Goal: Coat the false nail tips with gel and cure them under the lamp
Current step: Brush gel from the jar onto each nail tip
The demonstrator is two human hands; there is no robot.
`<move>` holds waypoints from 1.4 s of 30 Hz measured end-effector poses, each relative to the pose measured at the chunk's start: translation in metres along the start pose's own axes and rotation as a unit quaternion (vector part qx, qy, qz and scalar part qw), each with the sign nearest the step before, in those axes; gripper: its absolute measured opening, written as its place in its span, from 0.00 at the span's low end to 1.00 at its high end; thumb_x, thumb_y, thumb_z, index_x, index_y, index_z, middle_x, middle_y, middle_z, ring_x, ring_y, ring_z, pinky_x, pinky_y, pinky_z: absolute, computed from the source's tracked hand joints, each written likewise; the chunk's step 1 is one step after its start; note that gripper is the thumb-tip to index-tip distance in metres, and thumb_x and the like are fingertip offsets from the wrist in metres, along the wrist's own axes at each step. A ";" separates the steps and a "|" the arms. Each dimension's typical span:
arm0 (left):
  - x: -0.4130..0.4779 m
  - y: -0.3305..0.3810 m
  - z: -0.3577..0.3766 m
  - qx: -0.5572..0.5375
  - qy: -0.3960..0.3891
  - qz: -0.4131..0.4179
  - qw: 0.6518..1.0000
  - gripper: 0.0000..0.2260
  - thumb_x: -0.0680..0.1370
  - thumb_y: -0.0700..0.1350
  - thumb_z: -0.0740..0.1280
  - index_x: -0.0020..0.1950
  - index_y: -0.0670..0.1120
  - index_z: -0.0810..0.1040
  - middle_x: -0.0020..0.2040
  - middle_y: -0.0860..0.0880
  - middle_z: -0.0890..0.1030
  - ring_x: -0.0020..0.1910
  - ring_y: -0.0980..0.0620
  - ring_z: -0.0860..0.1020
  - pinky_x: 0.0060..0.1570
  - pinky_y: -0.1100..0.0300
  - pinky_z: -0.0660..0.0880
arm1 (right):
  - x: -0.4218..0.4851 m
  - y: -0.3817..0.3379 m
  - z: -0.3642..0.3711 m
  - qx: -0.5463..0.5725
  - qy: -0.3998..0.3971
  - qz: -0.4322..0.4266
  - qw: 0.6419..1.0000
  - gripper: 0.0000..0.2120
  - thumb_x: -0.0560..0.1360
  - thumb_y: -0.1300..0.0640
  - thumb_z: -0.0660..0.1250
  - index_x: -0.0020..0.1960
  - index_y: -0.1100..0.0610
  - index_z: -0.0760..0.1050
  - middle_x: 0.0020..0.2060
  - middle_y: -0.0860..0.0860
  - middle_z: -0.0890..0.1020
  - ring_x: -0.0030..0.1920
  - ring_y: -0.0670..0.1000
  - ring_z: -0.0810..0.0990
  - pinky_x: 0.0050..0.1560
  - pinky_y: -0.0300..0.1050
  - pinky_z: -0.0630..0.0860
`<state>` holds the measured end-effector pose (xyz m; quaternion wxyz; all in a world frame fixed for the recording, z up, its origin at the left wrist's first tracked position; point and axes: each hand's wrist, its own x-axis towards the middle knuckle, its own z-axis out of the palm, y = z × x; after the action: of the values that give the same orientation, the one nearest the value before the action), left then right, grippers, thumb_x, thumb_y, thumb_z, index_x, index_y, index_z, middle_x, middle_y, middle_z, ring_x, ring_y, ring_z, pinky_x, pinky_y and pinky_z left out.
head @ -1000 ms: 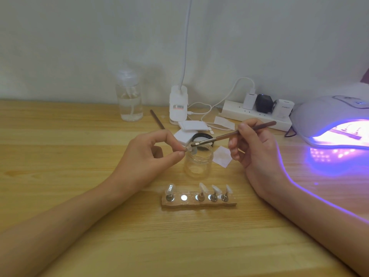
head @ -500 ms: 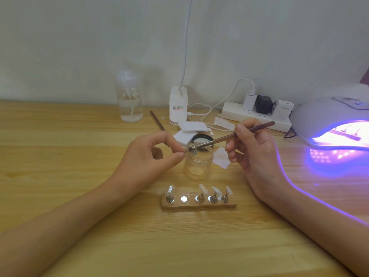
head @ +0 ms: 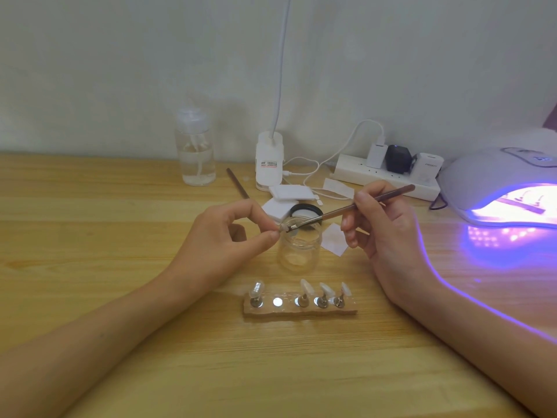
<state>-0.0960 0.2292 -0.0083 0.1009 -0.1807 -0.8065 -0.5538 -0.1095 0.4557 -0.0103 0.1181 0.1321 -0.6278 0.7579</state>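
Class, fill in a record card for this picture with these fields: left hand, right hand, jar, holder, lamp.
Left hand: pinches one nail tip by the jar's rim
Right hand: holds the brush, bristles on that nail tip
Jar: clear, open, upright
Holder: four tips standing, second slot from the left empty
Lamp: lit violet, far right

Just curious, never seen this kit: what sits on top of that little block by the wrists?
On the block stand four stands, each holding a nail tip, plus one bare metal disc, second from the left. The stands' bases cover whatever lies beneath them.
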 end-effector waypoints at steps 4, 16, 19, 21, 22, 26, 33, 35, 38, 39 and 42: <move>0.000 0.000 0.000 -0.002 -0.001 0.006 1.000 0.04 0.73 0.40 0.74 0.40 0.45 0.81 0.28 0.62 0.77 0.23 0.59 0.65 0.27 0.71 0.63 | 0.001 -0.001 -0.001 -0.009 0.017 -0.008 1.000 0.07 0.82 0.60 0.61 0.45 0.56 0.71 0.28 0.52 0.78 0.29 0.48 0.76 0.28 0.38 0.72; 0.001 -0.004 -0.002 0.011 -0.001 0.044 0.999 0.07 0.73 0.39 0.74 0.40 0.49 0.81 0.38 0.61 0.79 0.26 0.57 0.64 0.30 0.70 0.64 | 0.002 0.001 -0.002 0.019 0.010 0.007 1.000 0.05 0.78 0.55 0.65 0.45 0.55 0.72 0.29 0.52 0.79 0.29 0.48 0.76 0.28 0.37 0.72; 0.002 -0.005 -0.002 0.003 -0.003 0.046 0.999 0.07 0.73 0.39 0.74 0.40 0.50 0.81 0.39 0.61 0.79 0.26 0.56 0.64 0.30 0.71 0.64 | 0.003 0.001 -0.002 0.054 0.001 0.003 0.999 0.05 0.77 0.54 0.66 0.45 0.54 0.72 0.29 0.52 0.79 0.29 0.47 0.77 0.28 0.36 0.72; 0.002 -0.006 -0.002 0.001 -0.003 0.046 0.999 0.07 0.73 0.39 0.74 0.40 0.50 0.81 0.40 0.61 0.79 0.26 0.56 0.64 0.30 0.71 0.64 | 0.003 0.001 0.000 0.053 -0.019 0.003 0.998 0.06 0.77 0.53 0.66 0.44 0.53 0.73 0.30 0.52 0.79 0.30 0.48 0.77 0.29 0.37 0.72; 0.003 -0.006 -0.002 0.001 -0.002 0.047 0.999 0.08 0.73 0.39 0.74 0.40 0.51 0.81 0.40 0.61 0.80 0.26 0.56 0.64 0.31 0.71 0.64 | 0.003 0.001 0.000 0.043 -0.022 0.005 0.999 0.06 0.77 0.52 0.66 0.44 0.53 0.73 0.30 0.52 0.79 0.31 0.48 0.77 0.29 0.37 0.73; 0.003 -0.007 -0.002 0.002 -0.003 0.052 0.999 0.09 0.73 0.39 0.75 0.40 0.52 0.80 0.42 0.60 0.80 0.26 0.57 0.65 0.30 0.71 0.65 | 0.003 0.001 -0.002 0.026 0.007 0.015 1.000 0.07 0.75 0.52 0.66 0.45 0.55 0.71 0.30 0.52 0.79 0.30 0.48 0.77 0.28 0.37 0.73; 0.004 -0.009 -0.003 0.006 -0.007 0.057 0.998 0.09 0.73 0.40 0.75 0.40 0.53 0.81 0.44 0.59 0.81 0.26 0.56 0.65 0.31 0.70 0.66 | 0.003 0.002 -0.001 0.030 -0.017 0.014 0.999 0.07 0.75 0.52 0.66 0.45 0.55 0.72 0.30 0.53 0.79 0.31 0.48 0.77 0.29 0.38 0.73; 0.004 -0.009 -0.002 0.005 -0.006 0.054 0.998 0.09 0.73 0.40 0.75 0.40 0.53 0.81 0.44 0.58 0.81 0.26 0.56 0.65 0.31 0.70 0.65 | 0.003 0.002 -0.003 0.026 0.000 0.020 0.999 0.07 0.75 0.53 0.66 0.45 0.55 0.72 0.30 0.53 0.79 0.30 0.48 0.77 0.28 0.37 0.73; 0.004 -0.009 -0.002 0.001 -0.005 0.051 0.999 0.09 0.73 0.40 0.75 0.40 0.54 0.81 0.44 0.58 0.81 0.27 0.56 0.65 0.31 0.70 0.65 | 0.004 0.002 -0.003 0.052 -0.004 0.009 0.999 0.06 0.76 0.53 0.66 0.45 0.54 0.72 0.30 0.52 0.79 0.29 0.48 0.76 0.29 0.37 0.73; 0.004 -0.008 -0.002 0.001 -0.004 0.050 0.999 0.09 0.73 0.40 0.75 0.40 0.54 0.81 0.44 0.58 0.81 0.27 0.56 0.65 0.31 0.70 0.65 | 0.004 0.002 -0.002 0.054 -0.012 0.004 0.998 0.06 0.76 0.52 0.67 0.45 0.53 0.73 0.30 0.52 0.79 0.29 0.48 0.77 0.29 0.37 0.73; 0.004 -0.008 -0.002 -0.002 -0.004 0.047 0.999 0.10 0.73 0.39 0.75 0.39 0.54 0.81 0.43 0.59 0.81 0.27 0.55 0.65 0.31 0.70 0.65 | 0.003 0.002 -0.001 0.030 -0.018 0.008 0.999 0.07 0.76 0.51 0.67 0.44 0.53 0.74 0.31 0.53 0.79 0.30 0.48 0.77 0.29 0.38 0.73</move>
<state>-0.1030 0.2256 -0.0127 0.1228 -0.2210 -0.7966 -0.5491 -0.1125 0.4563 -0.0110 0.0967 0.1443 -0.6075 0.7751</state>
